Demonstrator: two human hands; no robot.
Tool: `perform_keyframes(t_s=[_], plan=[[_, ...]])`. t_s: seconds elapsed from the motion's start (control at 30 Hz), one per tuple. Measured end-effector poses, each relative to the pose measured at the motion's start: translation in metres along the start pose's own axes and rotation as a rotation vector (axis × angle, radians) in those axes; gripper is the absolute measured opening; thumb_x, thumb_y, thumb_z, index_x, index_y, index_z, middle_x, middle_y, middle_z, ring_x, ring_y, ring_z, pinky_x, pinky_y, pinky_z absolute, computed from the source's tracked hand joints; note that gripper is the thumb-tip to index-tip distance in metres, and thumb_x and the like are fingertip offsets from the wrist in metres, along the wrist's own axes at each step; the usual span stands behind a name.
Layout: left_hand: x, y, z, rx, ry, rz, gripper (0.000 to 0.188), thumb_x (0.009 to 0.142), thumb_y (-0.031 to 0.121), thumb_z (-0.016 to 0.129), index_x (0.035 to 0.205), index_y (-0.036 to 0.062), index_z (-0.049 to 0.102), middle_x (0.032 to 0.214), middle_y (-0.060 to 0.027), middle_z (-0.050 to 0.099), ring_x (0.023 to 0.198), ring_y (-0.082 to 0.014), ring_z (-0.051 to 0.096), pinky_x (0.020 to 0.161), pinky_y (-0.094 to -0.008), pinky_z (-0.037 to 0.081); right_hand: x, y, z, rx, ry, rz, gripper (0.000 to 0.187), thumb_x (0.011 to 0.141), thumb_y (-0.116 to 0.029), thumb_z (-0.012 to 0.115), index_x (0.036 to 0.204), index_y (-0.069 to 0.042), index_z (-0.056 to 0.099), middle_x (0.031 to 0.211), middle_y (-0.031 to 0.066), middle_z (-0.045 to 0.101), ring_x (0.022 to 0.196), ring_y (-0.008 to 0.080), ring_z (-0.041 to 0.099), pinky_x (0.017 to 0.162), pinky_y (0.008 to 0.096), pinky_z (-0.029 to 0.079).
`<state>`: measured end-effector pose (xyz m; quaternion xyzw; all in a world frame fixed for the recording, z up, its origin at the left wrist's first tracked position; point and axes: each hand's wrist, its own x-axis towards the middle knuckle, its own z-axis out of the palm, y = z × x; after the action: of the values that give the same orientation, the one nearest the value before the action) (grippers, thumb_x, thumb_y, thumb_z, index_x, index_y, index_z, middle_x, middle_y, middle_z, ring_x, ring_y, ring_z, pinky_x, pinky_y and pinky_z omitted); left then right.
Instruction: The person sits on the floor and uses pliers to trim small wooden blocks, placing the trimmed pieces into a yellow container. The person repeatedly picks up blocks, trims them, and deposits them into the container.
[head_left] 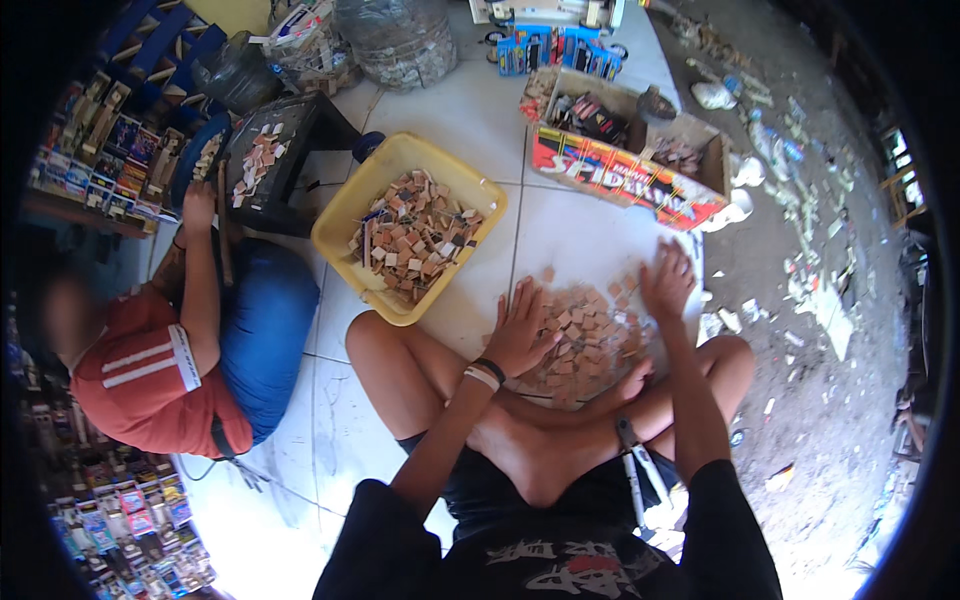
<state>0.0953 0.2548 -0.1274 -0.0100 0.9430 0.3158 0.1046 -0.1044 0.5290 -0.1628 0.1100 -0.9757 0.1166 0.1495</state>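
Note:
A loose pile of small square wooden pieces [580, 340] lies on the white tiled floor before my crossed legs. My left hand [522, 335] rests flat at the pile's left edge, fingers stretched and apart. At the far right edge of the pile, my right hand [667, 280] is laid down with its fingers extended. Neither hand grips anything that I can see. Just left of my left hand stands a yellow plastic basin [325, 235], partly filled with similar wooden squares and thin sticks. Pliers with white handles [632, 462] lie against my right leg.
A printed cardboard box [625, 178] with parts inside stands ahead right. Blue toy trucks [560, 52] sit behind it. To my left, a person in a red shirt [150, 375] reaches to a dark low table [290, 195] with pieces on it. Littered ground [800, 300] borders the tiles.

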Motion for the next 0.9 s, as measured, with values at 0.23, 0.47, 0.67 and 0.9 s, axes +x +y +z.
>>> perform_keyframes(t_s=[0.23,0.47,0.67,0.9], plan=[[0.003,-0.004,0.001,-0.078,0.077,0.08,0.069,0.108,0.038,0.056,0.164,0.0038,0.035,0.172,-0.0244,0.029,0.161,-0.0397,0.025,0.129,-0.0563,0.022,-0.018,-0.015,-0.038,0.248,-0.508,0.009,0.088,0.092,-0.054,0.075,0.164,-0.023,0.035,0.173,0.0209,0.026,0.16,0.0414,0.025,0.121,0.0708,0.021],[0.004,-0.009,-0.017,-0.264,0.435,0.064,0.052,0.096,0.01,0.065,0.147,0.006,0.058,0.141,-0.0214,0.059,0.123,-0.0424,0.061,0.104,-0.0508,0.053,-0.089,0.008,-0.19,0.684,-0.505,0.076,0.058,0.1,-0.016,0.072,0.151,-0.002,0.049,0.136,0.0222,0.067,0.121,0.0333,0.068,0.1,0.0427,0.055],[0.053,0.017,-0.021,-0.109,0.402,-0.072,0.048,0.091,0.012,0.074,0.138,0.0104,0.064,0.117,-0.0166,0.058,0.109,-0.038,0.063,0.096,-0.0476,0.056,-0.244,-0.025,-0.299,0.199,-0.544,-0.024,0.076,0.084,-0.042,0.088,0.139,-0.001,0.055,0.12,0.0249,0.062,0.109,0.0467,0.061,0.092,0.0566,0.05],[0.07,0.02,-0.005,-0.118,0.463,-0.012,0.024,0.091,0.002,0.068,0.112,0.0084,0.063,0.097,-0.0134,0.063,0.099,-0.0369,0.061,0.087,-0.05,0.053,-0.308,-0.04,-0.284,0.072,-0.393,0.113,0.082,0.079,-0.038,0.086,0.144,-0.003,0.05,0.138,0.0271,0.053,0.13,0.0508,0.048,0.107,0.0615,0.042]])
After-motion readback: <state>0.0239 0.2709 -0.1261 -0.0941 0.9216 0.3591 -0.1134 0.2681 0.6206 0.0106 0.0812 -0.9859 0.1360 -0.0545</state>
